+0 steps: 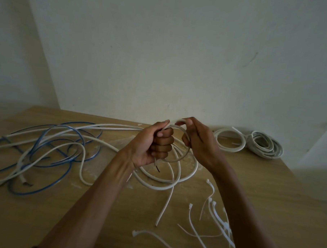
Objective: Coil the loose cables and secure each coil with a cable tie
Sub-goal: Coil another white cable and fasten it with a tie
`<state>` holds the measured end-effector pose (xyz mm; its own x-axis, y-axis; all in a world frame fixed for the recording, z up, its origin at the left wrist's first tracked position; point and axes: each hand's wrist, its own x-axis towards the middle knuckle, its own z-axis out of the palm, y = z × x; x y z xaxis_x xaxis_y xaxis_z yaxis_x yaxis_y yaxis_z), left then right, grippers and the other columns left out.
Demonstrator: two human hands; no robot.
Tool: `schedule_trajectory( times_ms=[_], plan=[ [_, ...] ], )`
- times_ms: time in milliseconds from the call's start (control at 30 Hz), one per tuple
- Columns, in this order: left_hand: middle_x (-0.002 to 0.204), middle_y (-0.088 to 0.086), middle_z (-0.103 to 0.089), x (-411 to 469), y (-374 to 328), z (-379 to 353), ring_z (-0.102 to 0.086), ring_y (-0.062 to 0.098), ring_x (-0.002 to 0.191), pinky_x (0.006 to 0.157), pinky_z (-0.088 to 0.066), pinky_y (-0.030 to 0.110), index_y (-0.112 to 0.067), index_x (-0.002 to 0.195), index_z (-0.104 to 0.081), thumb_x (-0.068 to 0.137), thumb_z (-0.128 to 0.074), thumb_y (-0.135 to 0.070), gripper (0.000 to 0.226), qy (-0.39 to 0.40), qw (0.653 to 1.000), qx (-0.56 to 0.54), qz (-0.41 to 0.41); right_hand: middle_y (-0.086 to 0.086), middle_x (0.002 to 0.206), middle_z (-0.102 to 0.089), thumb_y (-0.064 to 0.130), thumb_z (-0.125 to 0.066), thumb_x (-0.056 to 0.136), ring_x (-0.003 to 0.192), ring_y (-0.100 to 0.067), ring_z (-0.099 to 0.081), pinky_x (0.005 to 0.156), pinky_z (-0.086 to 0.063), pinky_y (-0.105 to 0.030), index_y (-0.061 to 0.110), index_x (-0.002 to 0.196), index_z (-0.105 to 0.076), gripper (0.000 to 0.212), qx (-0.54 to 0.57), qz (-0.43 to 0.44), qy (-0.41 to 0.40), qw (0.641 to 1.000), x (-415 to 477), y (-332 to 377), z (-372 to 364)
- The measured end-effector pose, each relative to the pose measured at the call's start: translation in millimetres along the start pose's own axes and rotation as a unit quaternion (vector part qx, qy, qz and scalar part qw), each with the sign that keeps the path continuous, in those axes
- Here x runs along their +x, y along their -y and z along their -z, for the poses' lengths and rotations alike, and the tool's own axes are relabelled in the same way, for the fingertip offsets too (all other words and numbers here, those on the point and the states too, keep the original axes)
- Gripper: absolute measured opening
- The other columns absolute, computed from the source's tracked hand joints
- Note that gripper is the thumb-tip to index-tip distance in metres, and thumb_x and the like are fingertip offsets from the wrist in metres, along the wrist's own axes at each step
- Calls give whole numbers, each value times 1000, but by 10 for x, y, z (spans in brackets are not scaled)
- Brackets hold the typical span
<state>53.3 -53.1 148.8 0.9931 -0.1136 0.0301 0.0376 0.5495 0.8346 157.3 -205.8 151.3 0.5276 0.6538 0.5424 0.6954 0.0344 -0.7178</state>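
White cable point(175, 177) loops sit half-gathered above the middle of the wooden counter point(80, 210), held up between both hands. Left hand point(154, 144) is fisted tight round the bunched loops, a cut end with a dark wire poking out below it. Right hand point(197, 140) pinches the top of the loop between thumb and fingers. Left of the hands sprawls a loose tangle of blue cable point(51, 149) mixed with more white cable, uncoiled. Right of the hands, against the wall point(161, 58), lie two finished coils point(264, 145), round and flat. Nearer than the hands, white cable ties point(216, 216) lie scattered, thin plastic strips with small square heads. The counter surface looks scuffed and pale-smeared beneath the loops.
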Motion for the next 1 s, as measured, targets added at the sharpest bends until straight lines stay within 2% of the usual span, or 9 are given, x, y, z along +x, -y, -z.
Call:
schedule_trajectory(
  times_ms=[133,267,333,433,500,700,833,900,1000],
  plan=[
    [53,-9,-31,12,37,9,-24,6,46,44,-27,20,-20,66,-45,105,-36,-40,45,37,999,-8,10,11,60,-47,35,-36,109,53,-6,-43,51,-37,-33,39,101,-60,25,-49,43,-1,998,-10,-6,9],
    [55,-9,-15,57,13,-23,-10,7,44,36,-16,19,-24,60,-40,103,-37,-39,46,-16,999,-37,-22,-1,66,-55,36,-44,106,59,-22,-53,54,-43,-36,23,108,-66,25,-53,46,-8,997,-5,-5,-6],
    [56,-9,-15,60,-13,30,-10,7,44,36,-17,19,-24,61,-40,106,-36,-38,47,-8,996,-71,-49,2,72,-65,33,-51,104,64,-15,-62,60,-51,-31,20,106,-66,21,-38,14,3,999,-1,-42,17],
    [55,-10,-17,2,-163,202,-13,7,43,34,-23,19,-23,62,-42,106,-34,-36,47,23,986,-135,-95,12,85,-71,19,-55,103,84,-3,-68,80,-56,-35,29,91,-65,19,-134,-35,113,984,-29,-252,149],
    [56,-9,-22,-79,-313,352,-18,7,44,35,-26,20,-21,64,-45,106,-36,-34,45,58,977,-164,-125,15,88,-69,17,-56,102,88,-1,-65,84,-55,-40,25,87,-67,20,-189,-62,154,968,-41,-384,229],
    [58,-3,-30,-234,-507,682,-25,11,47,42,-25,27,-12,70,-49,108,-33,-26,44,87,938,-280,-183,11,71,-60,23,-64,98,62,0,-54,57,-40,-7,16,98,-59,9,-186,-56,-133,972,18,-254,434],
    [53,-8,-28,-346,-587,634,-16,6,45,39,-22,21,-21,64,-42,108,-29,-30,46,-57,936,-224,-264,-1,73,-70,17,-75,88,60,-3,-58,57,-45,-15,13,99,-70,12,-30,-60,-96,993,-19,-226,613],
    [53,-8,-28,-327,-570,540,-14,7,46,40,-21,19,-23,64,-41,108,-30,-30,46,-112,935,-175,-287,1,69,-71,17,-72,91,54,-5,-56,52,-43,-19,15,93,-72,3,-63,-64,-60,994,-22,-145,642],
    [55,-9,-28,-213,-476,356,-21,6,46,44,-25,20,-22,66,-42,109,-32,-35,47,-147,940,-91,-296,6,62,-68,22,-63,99,45,-3,-51,47,-39,-16,20,88,-72,14,-177,-33,-8,984,-20,-24,547]
  ],
)
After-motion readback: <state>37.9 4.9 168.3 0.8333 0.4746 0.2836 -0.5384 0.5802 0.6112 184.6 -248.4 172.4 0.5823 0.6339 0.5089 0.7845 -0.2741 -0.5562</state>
